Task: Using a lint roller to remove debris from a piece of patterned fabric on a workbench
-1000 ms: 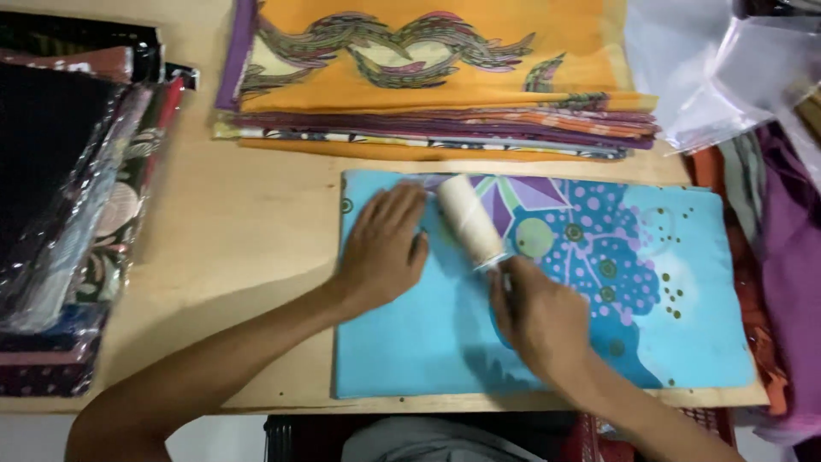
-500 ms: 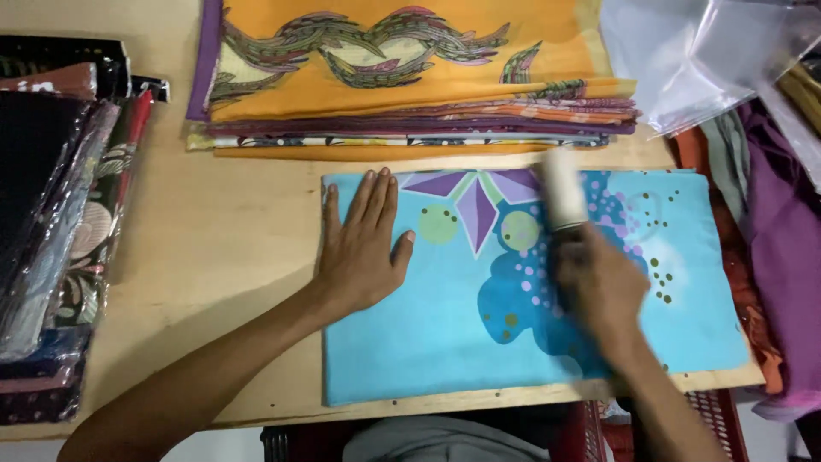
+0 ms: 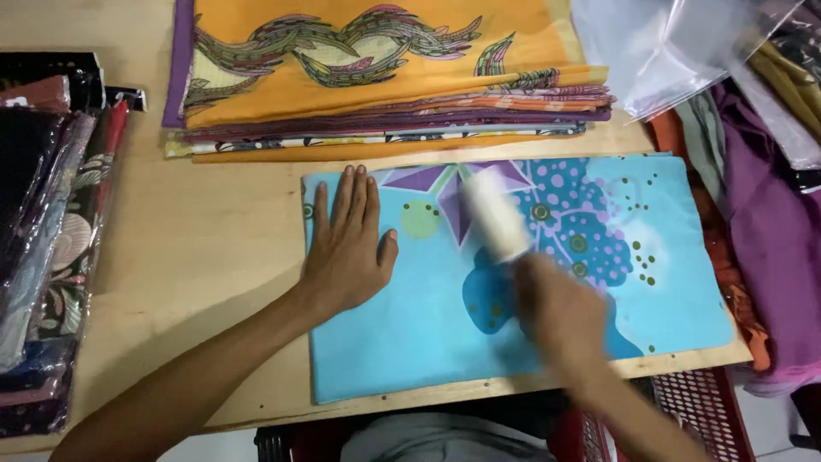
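Fingers [image 3: 352, 201] of left hand [image 3: 346, 248] spread flat, pinning blue cloth [image 3: 513, 282] at its upper left. Right hand [image 3: 560, 312], blurred, wrapped around handle of one white lint roller [image 3: 494, 214], at frame centre on the cloth, long axis pointing up and slightly left. Cloth's near edge flush with board edge [image 3: 684, 361]; bare wooden table [image 3: 214, 248] to the left. One orange fabric stack [image 3: 385, 77] above; plastic bags [image 3: 684, 51] upper right.

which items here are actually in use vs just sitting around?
In use:
- folded blue cloth, flat on the wooden table
- left hand, pressed flat on it
- right hand, blurred, holding a white lint roller on the cloth

Lying about:
- stack of folded orange cloths
- bagged dark fabrics, left
- clear plastic bags
- purple cloth, right
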